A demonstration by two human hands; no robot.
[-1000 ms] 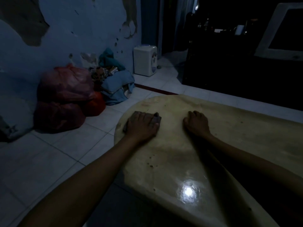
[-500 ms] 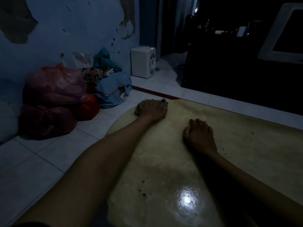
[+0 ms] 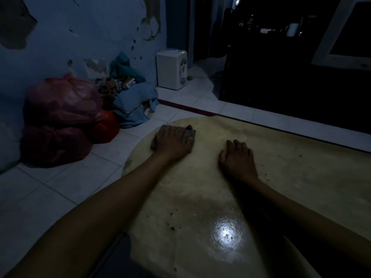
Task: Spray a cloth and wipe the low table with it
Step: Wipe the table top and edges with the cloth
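The room was dim, and a pale, glossy tabletop (image 3: 281, 177) filled the lower right of the view, with a bright spot of reflected light near its front edge. The left hand (image 3: 173, 142) lay flat near the tabletop's rounded far-left end, its fingers (image 3: 181, 132) stretched straight and close together, pressing a dark cloth (image 3: 190, 133) down on the surface. Most of the cloth was hidden under the palm (only its right edge and a bit by the wrist showed). The right hand (image 3: 236, 159) rested on the tabletop well apart from the left one, holding nothing, its fingers loosely bent with the tips touching the surface. A few small dark specks dotted the tabletop nearer the person, between the two forearms.

On the tiled floor (image 3: 60, 187) to the left, red plastic bags (image 3: 62, 119) were heaped against a blue wall (image 3: 80, 37) with peeling paint. Just beside them lay a pile of blue fabric (image 3: 134, 105). Farther back, a small white appliance (image 3: 171, 70) stood on the floor by the wall. Dark furniture (image 3: 291, 87) ran along the far side of the room.
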